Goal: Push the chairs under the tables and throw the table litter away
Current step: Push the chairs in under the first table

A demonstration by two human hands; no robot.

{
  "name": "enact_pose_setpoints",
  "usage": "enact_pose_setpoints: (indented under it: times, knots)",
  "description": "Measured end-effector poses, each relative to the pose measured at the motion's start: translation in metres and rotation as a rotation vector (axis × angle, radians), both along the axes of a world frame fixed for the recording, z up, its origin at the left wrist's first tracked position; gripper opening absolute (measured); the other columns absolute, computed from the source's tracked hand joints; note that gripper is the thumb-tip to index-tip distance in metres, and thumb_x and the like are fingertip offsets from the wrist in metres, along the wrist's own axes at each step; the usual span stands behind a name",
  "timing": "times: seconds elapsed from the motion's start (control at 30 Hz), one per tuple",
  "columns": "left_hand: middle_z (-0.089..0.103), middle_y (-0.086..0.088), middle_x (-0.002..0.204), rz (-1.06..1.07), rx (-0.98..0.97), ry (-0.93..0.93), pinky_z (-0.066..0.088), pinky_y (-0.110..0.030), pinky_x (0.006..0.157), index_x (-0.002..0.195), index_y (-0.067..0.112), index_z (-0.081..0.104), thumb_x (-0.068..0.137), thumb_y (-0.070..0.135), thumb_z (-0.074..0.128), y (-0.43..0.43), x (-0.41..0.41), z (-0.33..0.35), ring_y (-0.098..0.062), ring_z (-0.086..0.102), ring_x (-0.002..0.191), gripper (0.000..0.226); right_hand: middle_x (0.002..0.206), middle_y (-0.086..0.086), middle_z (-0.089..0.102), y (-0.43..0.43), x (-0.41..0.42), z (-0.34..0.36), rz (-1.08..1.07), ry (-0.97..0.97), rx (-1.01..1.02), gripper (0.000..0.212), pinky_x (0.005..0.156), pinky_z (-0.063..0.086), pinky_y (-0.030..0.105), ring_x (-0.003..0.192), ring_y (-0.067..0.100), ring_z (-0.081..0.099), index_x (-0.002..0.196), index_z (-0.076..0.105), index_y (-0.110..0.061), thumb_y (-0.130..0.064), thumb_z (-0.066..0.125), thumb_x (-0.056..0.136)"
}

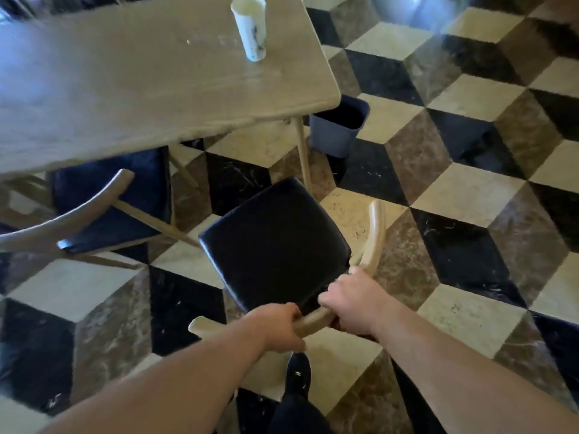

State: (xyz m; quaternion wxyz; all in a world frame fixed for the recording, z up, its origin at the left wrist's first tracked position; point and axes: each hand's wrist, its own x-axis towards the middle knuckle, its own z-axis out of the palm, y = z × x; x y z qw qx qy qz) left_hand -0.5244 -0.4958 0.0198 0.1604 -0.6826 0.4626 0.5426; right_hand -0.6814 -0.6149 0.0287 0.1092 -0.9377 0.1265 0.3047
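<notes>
A wooden chair with a black padded seat stands out from the table, turned at an angle near the table's right corner. Both hands grip its curved wooden backrest: my left hand toward the left end, my right hand at the middle of the curve. The light wooden table fills the upper left. A white paper cup stands upright on the table near its far right side. A second chair with a dark seat sits partly under the table on the left.
A blue-grey waste bin stands on the floor just right of the table's corner leg. The floor is a checkered pattern of cream, brown and black tiles, open to the right. My dark shoe shows below the chair.
</notes>
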Motion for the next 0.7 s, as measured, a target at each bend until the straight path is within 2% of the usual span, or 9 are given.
enact_pose_setpoints:
  times: [0.07,0.13,0.23,0.37,0.5,0.7]
  knots:
    - [0.065,0.008,0.108,0.011,-0.019,-0.061,0.051,-0.032,0.074,0.123,0.035,0.060,0.085,0.043,0.074,0.004,0.026,0.002,-0.015,0.063,0.094,0.041,0.085,-0.005,0.057,-0.001,0.031,0.010,-0.012,0.000,0.018,0.012,0.089,0.045,0.047,0.090,0.026,0.065,0.092,0.055,-0.030,-0.039,0.062,0.096]
    - [0.065,0.009,0.098,0.008,-0.043,-0.110,0.046,-0.031,0.065,0.106,0.038,0.061,0.083,0.042,0.073,0.002,0.057,0.009,-0.013,0.061,0.085,0.026,0.089,-0.004,0.061,-0.002,0.066,0.020,-0.010,0.009,0.021,0.013,0.086,0.049,0.045,0.090,0.025,0.065,0.097,0.060,-0.030,-0.042,0.064,0.096]
    - [0.066,0.008,0.094,-0.064,-0.094,-0.154,0.048,-0.032,0.064,0.103,0.038,0.063,0.083,0.041,0.073,-0.006,0.106,0.019,-0.014,0.063,0.084,0.023,0.091,-0.007,0.065,-0.009,0.119,0.031,-0.031,0.104,0.029,0.015,0.076,0.054,0.041,0.085,0.021,0.065,0.102,0.063,-0.030,-0.041,0.070,0.094]
    - [0.066,0.008,0.090,-0.142,-0.169,-0.171,0.047,-0.032,0.062,0.098,0.036,0.061,0.086,0.034,0.074,-0.015,0.171,0.023,-0.014,0.064,0.079,0.017,0.086,-0.008,0.064,-0.023,0.175,0.037,-0.092,0.220,0.055,0.011,0.076,0.061,0.042,0.079,0.018,0.064,0.096,0.064,-0.034,-0.029,0.072,0.089]
    - [0.066,0.008,0.088,-0.248,-0.295,-0.186,0.049,-0.033,0.063,0.096,0.034,0.060,0.089,0.029,0.070,-0.029,0.228,0.022,-0.014,0.064,0.077,0.013,0.087,-0.010,0.065,-0.029,0.215,0.041,-0.230,0.173,0.072,0.015,0.081,0.060,0.041,0.082,0.014,0.064,0.093,0.060,-0.038,-0.028,0.071,0.090]
    - [0.062,0.008,0.086,-0.342,-0.340,-0.219,0.053,-0.037,0.067,0.094,0.033,0.056,0.090,0.032,0.067,-0.050,0.283,0.013,-0.016,0.060,0.076,0.011,0.088,-0.010,0.065,-0.043,0.263,0.034,-0.244,0.122,0.045,0.013,0.082,0.059,0.041,0.084,0.017,0.066,0.103,0.063,-0.036,-0.031,0.068,0.092]
